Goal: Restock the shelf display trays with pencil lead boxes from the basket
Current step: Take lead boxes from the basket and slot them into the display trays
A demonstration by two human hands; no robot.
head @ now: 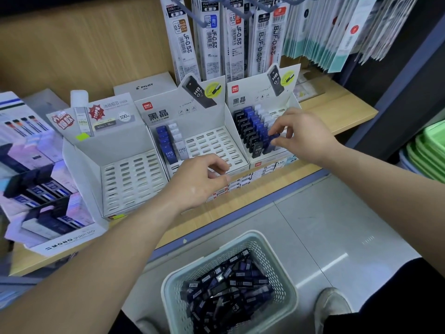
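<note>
nearest you, the basket (pixel 169 295) holds loose lead boxes (pixel 224 285). your left hand (pixel 199 180) curls at the middle tray (pixel 216 141) front edge; if it holds something, i cannot tell. farther, your right hand (pixel 304 135) pinches a blue box (pixel 269 143) in the right tray (pixel 292 102). probably light, stiff, slippery: pinch its top sides.

"Anything in the left hand (pixel 198 180)?"
"Cannot tell; its fingertips curl under; the right hand (pixel 304 136) covers front slots of the right tray (pixel 255 92); the basket (pixel 169 300) is cut by the bottom edge."

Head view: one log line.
right hand pinches blue plastic lead box in right white cardboard tray | left hand empty | pale mesh basket stocked
</note>
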